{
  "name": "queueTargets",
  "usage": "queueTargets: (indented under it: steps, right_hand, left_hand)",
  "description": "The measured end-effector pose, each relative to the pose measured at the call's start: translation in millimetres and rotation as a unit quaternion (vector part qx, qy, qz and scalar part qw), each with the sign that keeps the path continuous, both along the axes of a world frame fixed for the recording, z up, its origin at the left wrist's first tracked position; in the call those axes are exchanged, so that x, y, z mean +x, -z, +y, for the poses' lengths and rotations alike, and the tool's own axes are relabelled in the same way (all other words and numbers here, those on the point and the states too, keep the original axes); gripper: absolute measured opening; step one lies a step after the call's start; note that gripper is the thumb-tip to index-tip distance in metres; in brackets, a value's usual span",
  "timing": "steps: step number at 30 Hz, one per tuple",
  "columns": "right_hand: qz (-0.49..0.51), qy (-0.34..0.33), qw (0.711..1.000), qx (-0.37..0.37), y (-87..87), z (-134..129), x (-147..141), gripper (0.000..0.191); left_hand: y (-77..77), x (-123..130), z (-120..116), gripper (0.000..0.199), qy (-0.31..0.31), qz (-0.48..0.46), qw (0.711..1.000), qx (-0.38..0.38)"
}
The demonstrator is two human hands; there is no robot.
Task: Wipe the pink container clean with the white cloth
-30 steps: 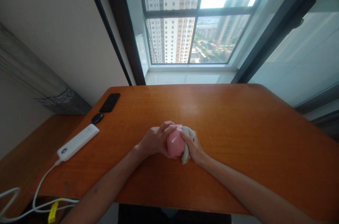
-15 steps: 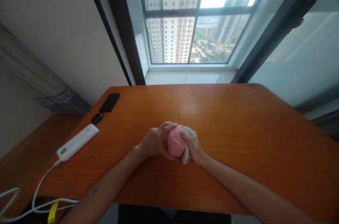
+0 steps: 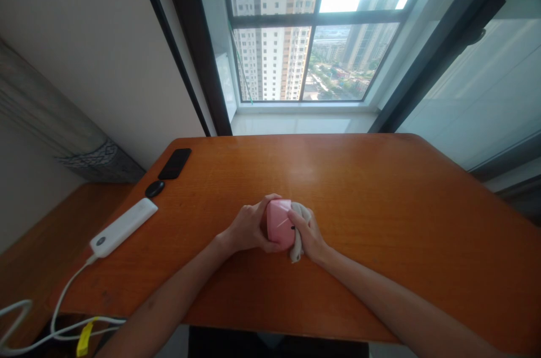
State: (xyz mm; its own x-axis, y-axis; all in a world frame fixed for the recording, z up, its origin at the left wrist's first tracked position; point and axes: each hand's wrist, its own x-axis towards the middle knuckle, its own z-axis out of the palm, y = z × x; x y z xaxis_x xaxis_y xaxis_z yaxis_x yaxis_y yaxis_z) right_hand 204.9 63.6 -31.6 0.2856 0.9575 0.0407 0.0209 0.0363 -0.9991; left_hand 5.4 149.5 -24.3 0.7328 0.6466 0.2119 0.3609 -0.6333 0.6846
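Head view, looking forward and down over an orange-brown wooden worktop [image 3: 380, 206]:

1. The left hand [image 3: 248, 228] is closed around the left side of a pink faceted object [image 3: 279, 224], with its fingers [image 3: 270, 200] curled over the top.
2. The right hand [image 3: 308, 234] presses in from the other side, its fingers [image 3: 296, 218] narrowly closed on a bunched off-white cloth [image 3: 297, 245] that sits between them and the pink faceted object (the cloth hangs below the grip, its lower end near the worktop).
3. Both hands hold the pink faceted object together, near the middle of the worktop and closer to its near edge.
4. Toward the left edge of the worktop lie a black smartphone [image 3: 174, 163], a small black oval object [image 3: 154, 189] and a white power bank [image 3: 123, 227].
5. A white cable [image 3: 63, 296] runs from the power bank over the near left corner, with a yellow tag [image 3: 84, 339] on it.
6. Beyond the far edge, a window [image 3: 313, 31] shows high-rise towers.
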Motion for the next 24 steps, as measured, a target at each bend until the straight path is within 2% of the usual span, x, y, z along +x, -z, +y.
queueTargets:
  steps: [13, 24]
  right_hand:
    - [0.001, -0.021, 1.000, 0.003, -9.9, 0.5, -3.4, 0.062]
    - [-0.015, -0.104, 0.994, 0.023, -19.2, -0.2, -3.5, 0.063]
  left_hand:
    - [-4.1, -0.9, -0.3, 0.119, 0.002, 0.022, 0.999, -0.037]
    - [-2.1, -3.2, -0.6, 0.117, -0.004, 0.003, 1.000, -0.026]
